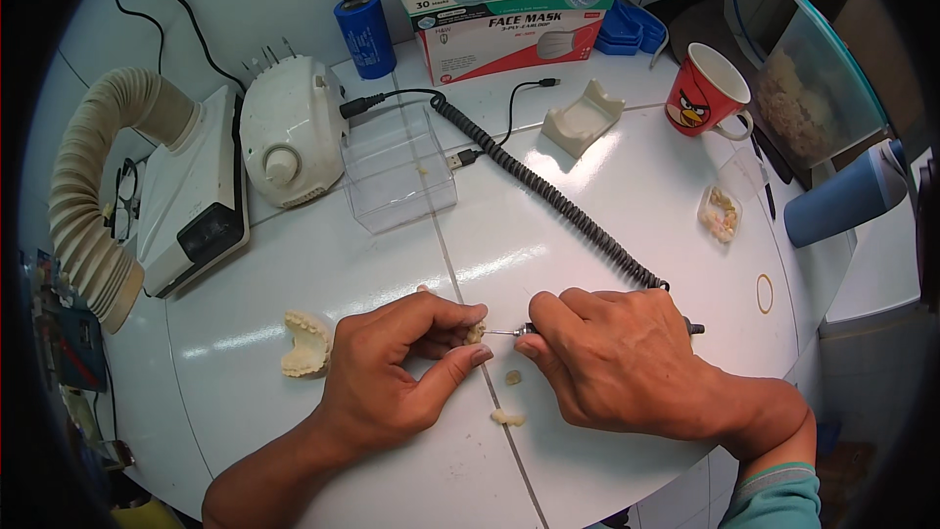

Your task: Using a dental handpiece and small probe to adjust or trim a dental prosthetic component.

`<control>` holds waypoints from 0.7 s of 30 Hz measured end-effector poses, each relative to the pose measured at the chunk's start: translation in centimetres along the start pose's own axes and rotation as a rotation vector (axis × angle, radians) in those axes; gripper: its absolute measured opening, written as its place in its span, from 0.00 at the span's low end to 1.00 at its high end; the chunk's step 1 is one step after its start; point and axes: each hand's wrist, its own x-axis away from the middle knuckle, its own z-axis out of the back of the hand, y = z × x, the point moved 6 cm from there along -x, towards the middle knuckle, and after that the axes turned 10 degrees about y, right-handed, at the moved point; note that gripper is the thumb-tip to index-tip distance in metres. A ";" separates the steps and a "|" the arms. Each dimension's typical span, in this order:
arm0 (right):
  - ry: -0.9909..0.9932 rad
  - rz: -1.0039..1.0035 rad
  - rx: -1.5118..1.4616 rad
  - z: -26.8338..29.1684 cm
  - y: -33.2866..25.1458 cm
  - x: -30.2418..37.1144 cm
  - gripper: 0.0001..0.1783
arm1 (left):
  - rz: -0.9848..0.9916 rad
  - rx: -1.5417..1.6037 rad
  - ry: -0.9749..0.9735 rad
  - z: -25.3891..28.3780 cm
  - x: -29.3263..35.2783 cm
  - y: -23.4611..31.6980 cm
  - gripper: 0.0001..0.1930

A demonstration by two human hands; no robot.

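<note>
Between thumb and fingers, my left hand (397, 358) pinches a small yellowish dental piece (476, 333), mostly covered by the fingertips. My right hand (627, 353) is wrapped round a dark rotary handpiece (695, 328), whose thin metal bit (503, 332) points left and meets the piece. A coiled black cord (558, 201) runs from behind that hand to the white control unit (292, 137). Below the bit, a small tooth-coloured piece (513, 377) and a short curved row of teeth (507, 418) lie on the white table. Left of my left hand rests a cream dental cast (307, 345).
A clear plastic box (397, 176), a cream handpiece rest (585, 120) and a red mug (707, 93) stand toward the back. At right are a small tub of tooth pieces (720, 215), a rubber band (765, 294) and a blue tumbler (842, 198). A ribbed hose (88, 176) arches at left.
</note>
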 end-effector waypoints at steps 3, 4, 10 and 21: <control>0.011 0.004 0.007 0.0 -0.1 0.0 0.19 | -0.016 -0.010 -0.014 0.0 0.0 0.1 0.14; 0.020 0.008 0.014 0.1 -0.1 0.0 0.19 | -0.016 -0.010 -0.014 0.0 0.0 0.0 0.14; 0.024 0.008 0.022 0.0 -0.2 0.1 0.19 | -0.017 -0.012 -0.017 -0.1 0.0 0.1 0.15; 0.021 0.018 0.023 0.0 -0.2 0.1 0.19 | -0.053 -0.031 -0.016 0.0 -0.1 0.3 0.14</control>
